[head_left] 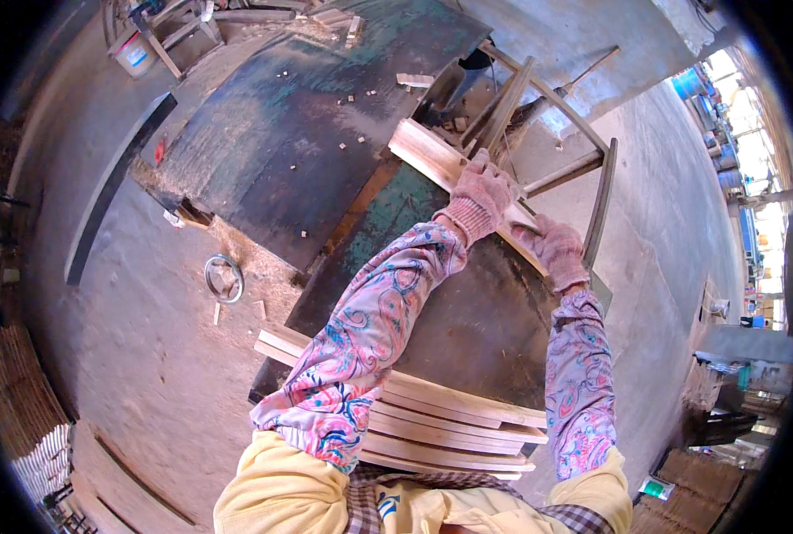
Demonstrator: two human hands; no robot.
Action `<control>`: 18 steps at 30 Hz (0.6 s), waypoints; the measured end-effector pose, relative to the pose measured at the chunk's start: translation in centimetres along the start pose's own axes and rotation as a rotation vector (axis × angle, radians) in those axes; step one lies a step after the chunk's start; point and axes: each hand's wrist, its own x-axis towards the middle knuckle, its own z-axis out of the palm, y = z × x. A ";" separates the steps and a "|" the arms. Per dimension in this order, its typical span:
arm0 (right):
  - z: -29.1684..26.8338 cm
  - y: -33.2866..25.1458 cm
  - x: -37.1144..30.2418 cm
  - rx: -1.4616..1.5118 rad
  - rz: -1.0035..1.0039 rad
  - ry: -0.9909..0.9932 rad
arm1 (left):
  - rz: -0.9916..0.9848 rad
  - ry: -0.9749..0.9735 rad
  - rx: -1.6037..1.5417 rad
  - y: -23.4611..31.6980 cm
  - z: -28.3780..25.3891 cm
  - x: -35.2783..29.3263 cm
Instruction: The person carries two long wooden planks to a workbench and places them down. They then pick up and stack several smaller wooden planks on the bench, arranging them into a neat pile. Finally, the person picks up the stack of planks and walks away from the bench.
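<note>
Your left hand (483,191) and right hand (557,251), both gloved, are clenched on one pale wooden plank (432,156) at the far edge of the dark worktable (307,133). The plank's long axis runs from 10 o'clock to 4 o'clock. Its free end lies at 10 o'clock from your left hand, the nearer one; the right grip is probably partial.
</note>
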 end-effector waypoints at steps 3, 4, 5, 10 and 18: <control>-0.2 0.3 0.7 -0.001 -0.008 -0.038 | -0.006 0.003 -0.023 -0.3 0.0 0.4; 0.1 1.0 1.3 -0.006 -0.007 -0.070 | -0.004 0.003 -0.036 -0.3 -0.1 0.6; 0.3 1.5 1.7 -0.010 -0.005 -0.103 | 0.001 -0.003 -0.039 -0.4 -0.2 0.8; 1.2 3.0 2.9 0.104 -0.043 -0.077 | 0.009 -0.072 -0.066 -0.5 -1.1 1.6; 0.0 2.2 3.8 0.138 -0.010 -0.152 | -0.012 -0.125 -0.092 -1.2 -1.4 2.5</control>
